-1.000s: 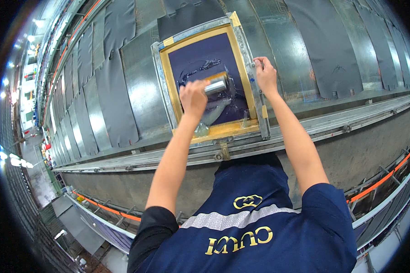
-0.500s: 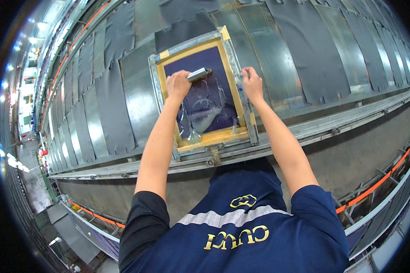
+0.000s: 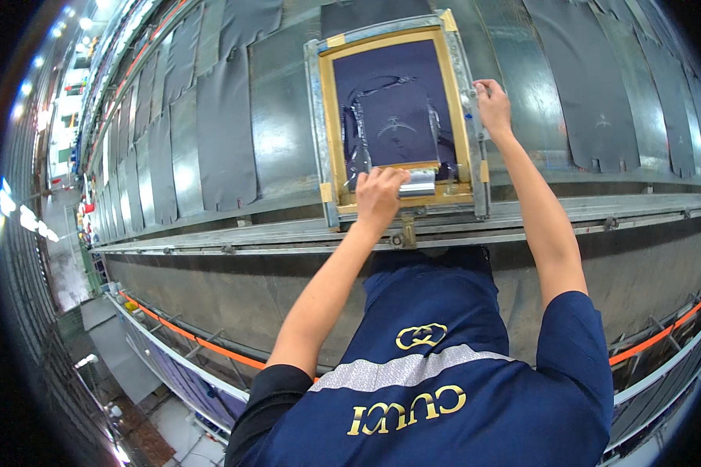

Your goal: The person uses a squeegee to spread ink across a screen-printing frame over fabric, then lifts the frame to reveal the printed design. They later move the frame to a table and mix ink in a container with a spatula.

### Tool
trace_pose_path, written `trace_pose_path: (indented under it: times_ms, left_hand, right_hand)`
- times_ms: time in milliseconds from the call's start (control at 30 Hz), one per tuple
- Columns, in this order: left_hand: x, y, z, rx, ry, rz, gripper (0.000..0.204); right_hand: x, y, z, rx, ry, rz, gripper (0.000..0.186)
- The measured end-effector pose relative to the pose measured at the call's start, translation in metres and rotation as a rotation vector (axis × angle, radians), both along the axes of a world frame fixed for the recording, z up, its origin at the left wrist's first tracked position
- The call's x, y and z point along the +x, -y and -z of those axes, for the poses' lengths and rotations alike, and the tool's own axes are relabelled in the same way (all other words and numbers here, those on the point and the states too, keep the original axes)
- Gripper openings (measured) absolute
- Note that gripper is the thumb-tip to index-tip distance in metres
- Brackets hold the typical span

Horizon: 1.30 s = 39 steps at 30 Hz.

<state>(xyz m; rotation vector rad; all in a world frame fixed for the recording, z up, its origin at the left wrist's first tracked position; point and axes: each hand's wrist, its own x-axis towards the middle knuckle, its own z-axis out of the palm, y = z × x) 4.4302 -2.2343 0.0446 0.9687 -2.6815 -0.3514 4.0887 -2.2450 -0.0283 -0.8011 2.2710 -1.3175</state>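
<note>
A screen-printing frame [image 3: 322, 132], metal with yellowish tape along its inner border, lies on the long table. Its dark purple mesh [image 3: 393, 97] carries a faint pale emblem and glossy, clear paste smears around it. At the near end of the mesh, my left hand [image 3: 378, 196] is closed around a squeegee [image 3: 418, 184] with a silvery holder, held crosswise. The squeegee's left end is hidden by the fingers. Up at the frame's right side rail, my right hand [image 3: 493, 107] has its fingers closed on the metal edge.
Dark fabric pieces [image 3: 224, 128] lie in a row along the shiny table [image 3: 288, 117] on both sides of the frame. One piece on the right [image 3: 592, 93] shows a small pale mark. A metal rail [image 3: 265, 236] runs along the table's near edge. Orange-edged racks stand behind me.
My left hand has drawn the squeegee from the upper mesh toward me, to the near border. The pale paste puddle is gone, leaving thin smears. My right hand stays at the frame's right rail.
</note>
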Motion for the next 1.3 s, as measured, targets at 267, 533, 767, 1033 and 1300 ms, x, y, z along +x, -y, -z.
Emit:
trace_pose_path:
  times_ms: [267,533,767,1033,1300]
  left_hand:
    - [0.126,0.031,-0.033,0.081,-0.127,-0.055,0.035]
    - [0.368,0.159,-0.031,0.078,0.056,-0.128,0.043]
    - [0.486,0.224,-0.040,0.181,0.150,-0.182,0.045]
    - [0.491,0.247,-0.028,0.173,0.227,-0.147,0.044]
    - [0.476,0.259,-0.029,0.161,0.288,-0.120,0.032]
  right_hand:
    - [0.136,0.068,-0.086,-0.016,-0.064,0.028,0.025]
    - [0.395,0.177,-0.059,-0.083,0.040,-0.037,0.025]
    - [0.525,0.236,-0.049,-0.168,0.114,0.008,0.021]
    - [0.540,0.250,-0.031,-0.128,0.197,0.038,0.017]
    - [0.540,0.248,-0.014,-0.275,0.348,0.075,0.020]
